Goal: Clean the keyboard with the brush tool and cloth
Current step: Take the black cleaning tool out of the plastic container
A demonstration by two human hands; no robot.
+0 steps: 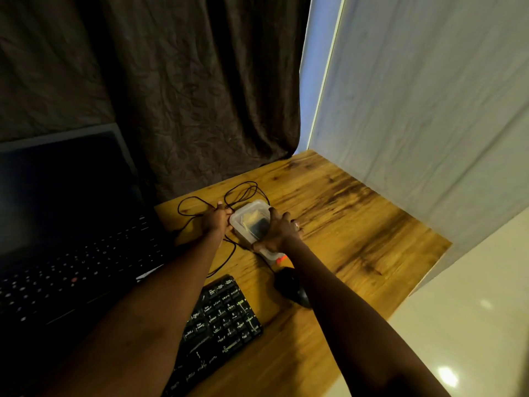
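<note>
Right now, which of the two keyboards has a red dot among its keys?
The laptop keyboard on the left; the separate black keyboard by the mouse shows only pale-lettered keys.

translucent plastic box (pixel 252 222), grained wood table (pixel 357 213)

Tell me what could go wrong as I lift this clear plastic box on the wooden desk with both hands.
1. The thin black cable loops against the clear plastic lidded box, right by your left hand. Lifting the box could snag it.
2. The black mouse lies just behind your right hand. Drawing the box back could knock it.
</note>
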